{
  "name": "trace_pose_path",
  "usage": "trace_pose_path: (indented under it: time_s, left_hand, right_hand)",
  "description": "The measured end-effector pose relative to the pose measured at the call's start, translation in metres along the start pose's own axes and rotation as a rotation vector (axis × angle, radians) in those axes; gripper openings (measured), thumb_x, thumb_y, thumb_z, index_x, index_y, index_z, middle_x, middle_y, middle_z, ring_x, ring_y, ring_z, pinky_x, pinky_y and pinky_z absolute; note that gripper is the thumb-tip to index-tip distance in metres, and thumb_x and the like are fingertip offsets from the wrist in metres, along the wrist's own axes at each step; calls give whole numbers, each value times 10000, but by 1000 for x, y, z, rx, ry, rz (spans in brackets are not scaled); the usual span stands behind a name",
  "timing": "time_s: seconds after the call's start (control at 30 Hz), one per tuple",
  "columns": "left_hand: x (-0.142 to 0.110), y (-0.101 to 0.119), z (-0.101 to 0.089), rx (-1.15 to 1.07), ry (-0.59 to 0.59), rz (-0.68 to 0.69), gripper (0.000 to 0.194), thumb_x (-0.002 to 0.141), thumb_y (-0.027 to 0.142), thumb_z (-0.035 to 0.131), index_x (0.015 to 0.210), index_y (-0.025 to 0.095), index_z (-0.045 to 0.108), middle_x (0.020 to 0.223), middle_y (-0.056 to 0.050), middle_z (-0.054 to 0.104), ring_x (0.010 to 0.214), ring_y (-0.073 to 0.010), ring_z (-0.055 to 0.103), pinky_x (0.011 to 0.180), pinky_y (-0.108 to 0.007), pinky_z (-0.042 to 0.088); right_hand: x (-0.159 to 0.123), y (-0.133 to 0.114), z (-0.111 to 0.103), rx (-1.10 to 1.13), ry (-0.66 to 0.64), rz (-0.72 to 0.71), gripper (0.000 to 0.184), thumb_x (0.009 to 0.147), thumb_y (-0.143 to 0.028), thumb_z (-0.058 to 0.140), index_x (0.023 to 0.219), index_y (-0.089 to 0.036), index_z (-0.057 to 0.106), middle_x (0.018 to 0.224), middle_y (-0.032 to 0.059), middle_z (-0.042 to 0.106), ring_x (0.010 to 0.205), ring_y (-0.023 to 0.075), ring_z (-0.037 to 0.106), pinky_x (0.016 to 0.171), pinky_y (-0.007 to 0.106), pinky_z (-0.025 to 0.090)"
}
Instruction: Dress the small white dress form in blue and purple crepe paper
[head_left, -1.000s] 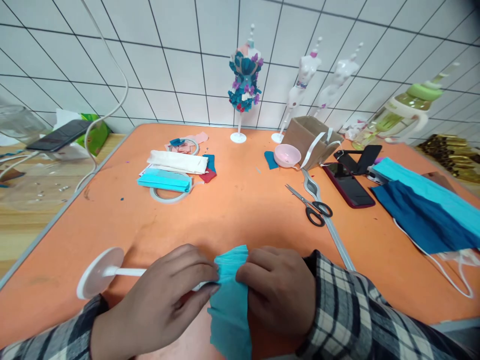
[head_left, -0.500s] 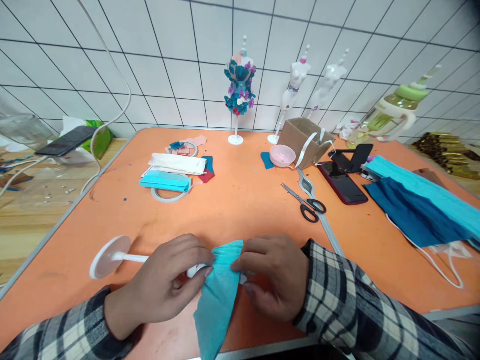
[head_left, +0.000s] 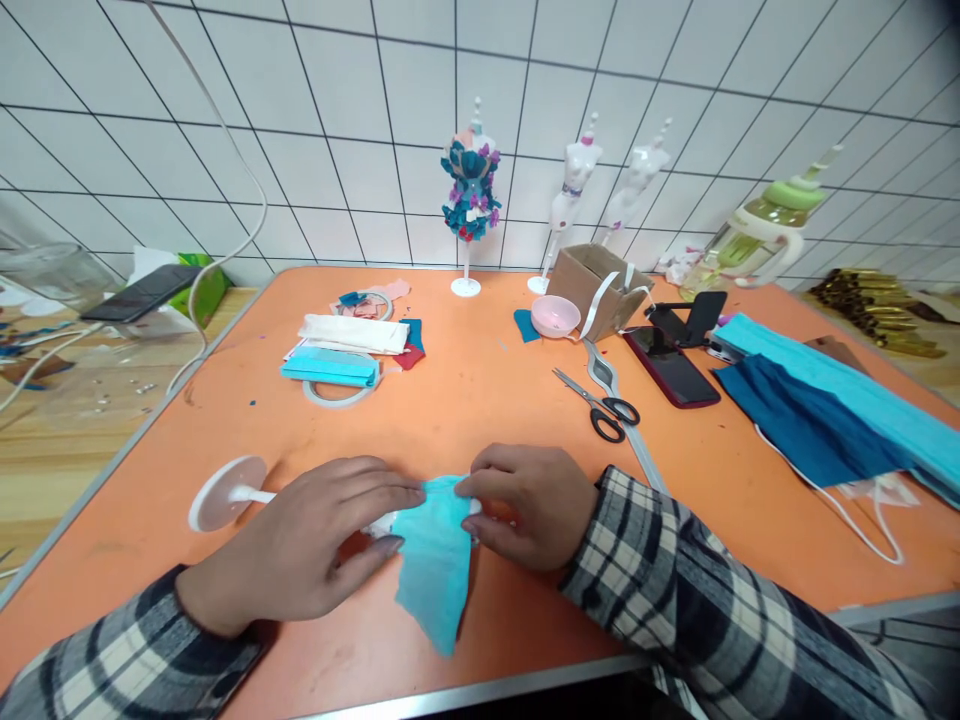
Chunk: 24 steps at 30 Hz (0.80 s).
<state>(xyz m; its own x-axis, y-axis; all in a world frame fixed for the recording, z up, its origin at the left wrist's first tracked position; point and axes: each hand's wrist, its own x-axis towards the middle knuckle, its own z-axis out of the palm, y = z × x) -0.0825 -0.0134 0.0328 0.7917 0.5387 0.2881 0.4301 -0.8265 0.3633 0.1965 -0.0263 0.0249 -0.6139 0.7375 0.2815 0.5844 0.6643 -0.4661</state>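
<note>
A strip of turquoise crepe fabric lies gathered at the near edge of the orange table, draped over a white mannequin stand lying on its side, whose round base points left. My left hand pinches the fabric's upper left edge, fingers closed over the stand's body. From the right, my right hand pinches the upper edge of the same fabric. Most of the stand's torso is hidden under hands and fabric.
Scissors and a metal ruler lie right of centre. Folded blue fabrics, a phone, a cardboard box and a pink bowl sit at the right. Fabric stacks lie left; dressed and bare mannequins stand by the wall.
The fabric has been drawn tighter and shorter around the stand, and both hands have shifted slightly away from me. The camera has tilted up a little.
</note>
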Motion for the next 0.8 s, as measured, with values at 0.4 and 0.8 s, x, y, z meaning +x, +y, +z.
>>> trace_pose_path:
  time_s: [0.4, 0.8]
  left_hand:
    - [1, 6, 2, 40, 12, -36, 360, 896, 170, 557, 1252, 226, 542, 1216, -98, 652, 1094, -246, 616, 899, -386, 524]
    - [0, 18, 15, -53, 46, -173, 281, 879, 148, 530, 1153, 211, 516, 1119, -87, 572, 1046, -238, 556, 884, -390, 499]
  right_hand:
    - [-2, 0, 0, -18, 118, -219, 340, 728, -105, 557, 1031, -224, 653, 1106, 38, 648, 828, 192, 519, 723, 339, 424]
    - [-1, -15, 18, -293, 153, -214, 226, 855, -177, 542, 1071, -217, 599, 1130, 54, 627, 812, 209, 476, 693, 366, 377]
